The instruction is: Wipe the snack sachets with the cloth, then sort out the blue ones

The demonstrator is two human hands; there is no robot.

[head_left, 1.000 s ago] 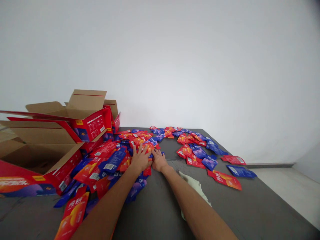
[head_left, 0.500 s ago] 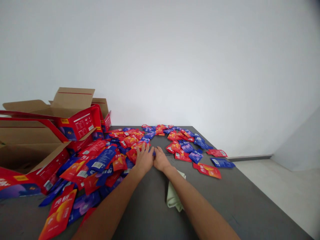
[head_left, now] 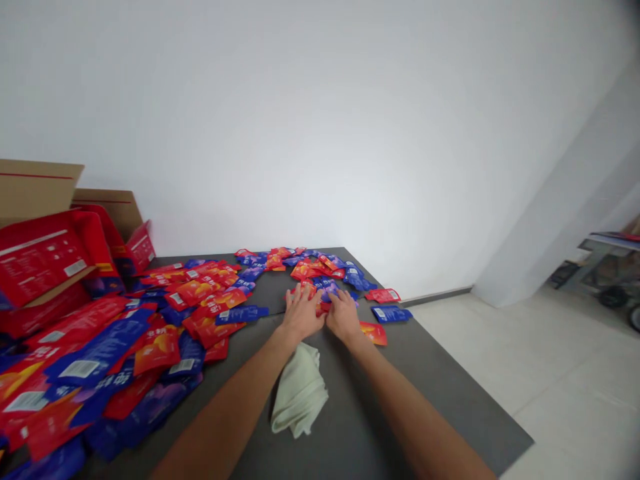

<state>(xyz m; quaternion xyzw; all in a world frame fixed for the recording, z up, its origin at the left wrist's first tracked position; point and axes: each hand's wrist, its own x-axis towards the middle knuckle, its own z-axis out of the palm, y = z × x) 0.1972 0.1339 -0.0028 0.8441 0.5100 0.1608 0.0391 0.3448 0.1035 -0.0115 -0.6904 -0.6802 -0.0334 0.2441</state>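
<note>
My left hand (head_left: 303, 313) lies over the near edge of a small group of red and blue pouches, its fingers stretched forward and a little apart. Close beside it, my right hand (head_left: 344, 317) reaches onto the same group with fingers extended, touching a blue pouch (head_left: 327, 288). The fingertips partly cover the pouches beneath, and neither hand lifts one. A red pouch (head_left: 374, 333) shows beyond my right wrist. Under my left forearm's inner side rests a crumpled pale green cloth (head_left: 299, 390). One blue pouch (head_left: 242, 315) lies at the right edge of the large left-hand pile.
A big heap of red and blue pouches (head_left: 155, 350) covers the table's left side. Open red cartons (head_left: 45, 250) stand behind it. More pouches (head_left: 320, 267) lie along the back, and a blue one (head_left: 391, 313) sits near the right table edge. A wheeled cart (head_left: 607, 267) stands far right.
My view has turned right. Both hands have left the blue pouch beside the left pile and moved right onto the group of pouches there. That blue pouch now lies at the pile's edge.
</note>
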